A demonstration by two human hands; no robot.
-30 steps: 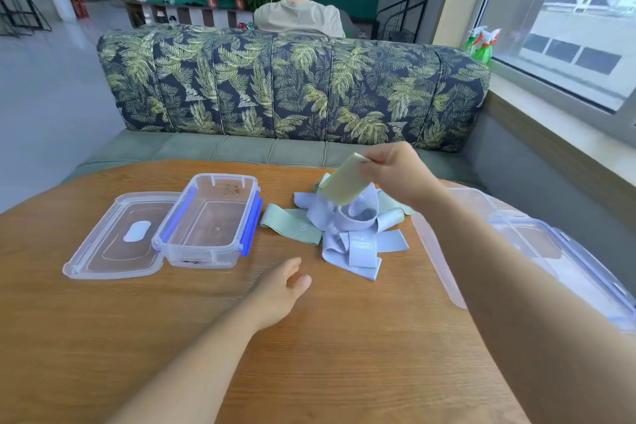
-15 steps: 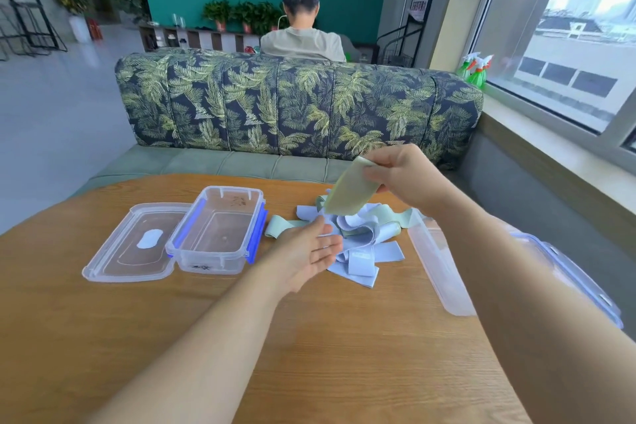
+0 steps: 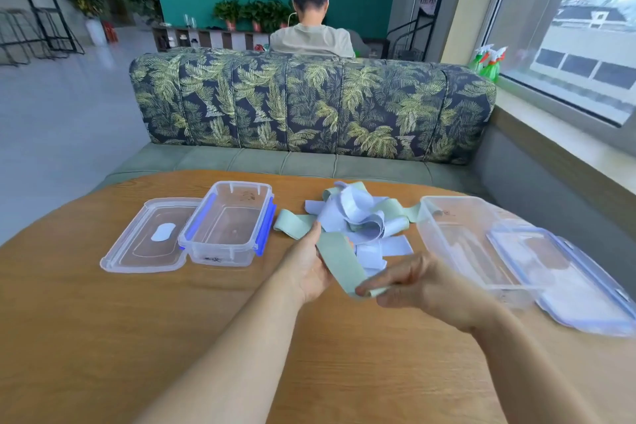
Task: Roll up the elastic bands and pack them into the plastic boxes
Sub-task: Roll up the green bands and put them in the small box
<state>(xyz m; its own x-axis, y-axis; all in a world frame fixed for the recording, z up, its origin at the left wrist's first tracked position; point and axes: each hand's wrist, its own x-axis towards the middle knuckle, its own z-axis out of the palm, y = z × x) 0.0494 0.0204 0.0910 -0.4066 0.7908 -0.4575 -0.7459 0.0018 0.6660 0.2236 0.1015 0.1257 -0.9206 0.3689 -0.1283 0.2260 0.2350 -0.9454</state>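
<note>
A pale green elastic band (image 3: pixel 340 262) stretches between both my hands, just above the wooden table (image 3: pixel 172 337). My left hand (image 3: pixel 306 268) holds its far end, thumb on top. My right hand (image 3: pixel 413 286) pinches its near end, and that hand is blurred. Behind them lies a tangled heap of lilac and green bands (image 3: pixel 358 213). An open clear plastic box with blue clips (image 3: pixel 229 224) stands to the left, its lid (image 3: pixel 151 237) flat beside it. A second, larger clear box (image 3: pixel 461 241) stands at the right with its lid (image 3: pixel 564 279) next to it.
A sofa with a leaf-print back (image 3: pixel 309 103) and green seat runs along the table's far edge. A person in a white cap (image 3: pixel 311 27) sits behind it, facing away. Green spray bottles (image 3: pixel 488 60) stand on the window sill at the right.
My right hand has brought the green band down from above the heap toward me. My left hand has moved forward and taken hold of its other end.
</note>
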